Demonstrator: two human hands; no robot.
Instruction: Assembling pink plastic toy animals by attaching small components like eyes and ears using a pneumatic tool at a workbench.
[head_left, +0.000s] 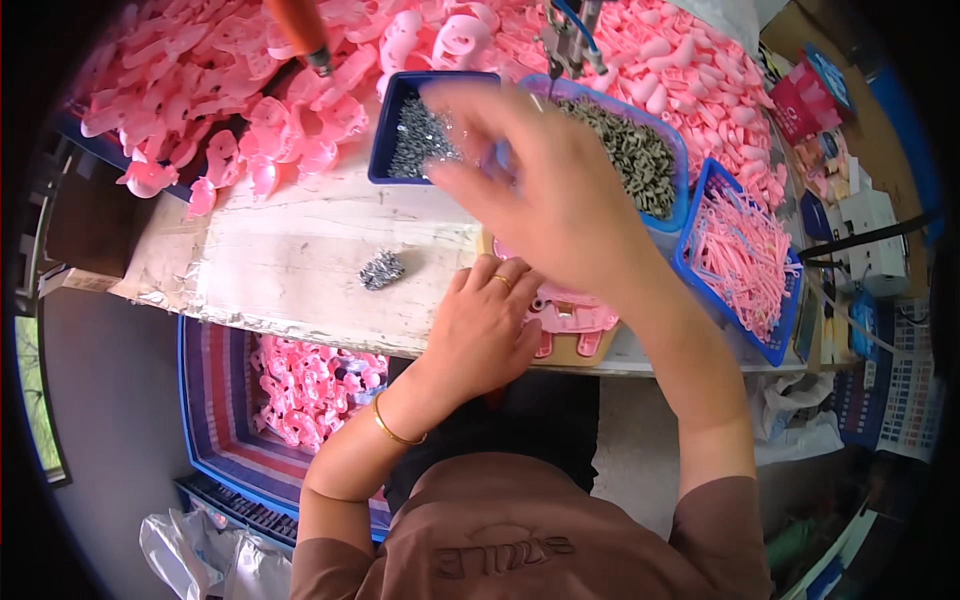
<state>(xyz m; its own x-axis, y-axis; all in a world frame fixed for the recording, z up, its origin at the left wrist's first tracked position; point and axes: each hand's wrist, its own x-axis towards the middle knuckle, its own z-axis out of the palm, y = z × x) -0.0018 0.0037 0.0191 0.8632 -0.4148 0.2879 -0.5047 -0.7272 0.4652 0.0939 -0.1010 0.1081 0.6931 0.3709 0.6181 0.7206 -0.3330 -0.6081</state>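
Observation:
My left hand (487, 322) bends over a pink plastic part (572, 314) at the table's front edge, its fingers together and its thumb against the part. Under that part lies a tan board (570, 352), mostly covered. Higher up, my right hand (545, 175) is smeared by motion beside a dark blue tray of small silvery screws (412, 140); whether anything is between its fingers is hidden by the blur. A small heap of screws (381, 270) sits on the tabletop left of my left hand. Behind my right hand, a blue tub (683, 195) contains small grey-green pieces (632, 150).
Pink shell parts (190, 75) pile up at the far left, smaller pink pieces (690, 80) at the far right. A blue basket (778, 350) of thin pink strips stands right. An orange-handled tool (298, 30) hangs overhead. A lined crate (215, 440) with pink parts is below left.

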